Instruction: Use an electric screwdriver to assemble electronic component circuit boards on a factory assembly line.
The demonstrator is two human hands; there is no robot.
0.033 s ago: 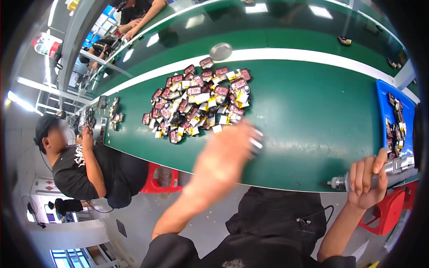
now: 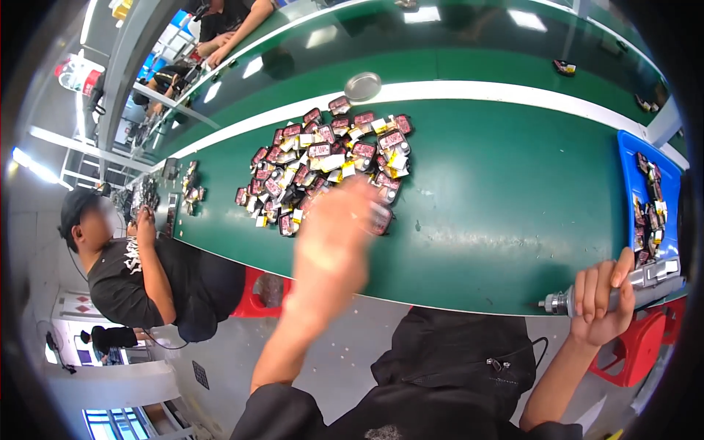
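Observation:
My left hand reaches over the near edge of a pile of small black devices with red-pink faces and white and yellow tags. Motion smears its fingers, so their grip is not clear. Right beside the fingertips is one such device; whether the fingers hold it or only touch it I cannot tell. At the table's near right edge my right hand is wrapped round a grey electric screwdriver, its bit pointing left over the green tabletop.
A blue tray with several devices stands at the right end of the green table. A round metal lid or dish lies by the white rail. On the left sits a co-worker, with a smaller group of parts nearby. Red stools stand below.
My left hand has moved left toward the pile, and the dark device at its fingertips has come to the pile's near right edge. My right hand and the screwdriver have stayed put.

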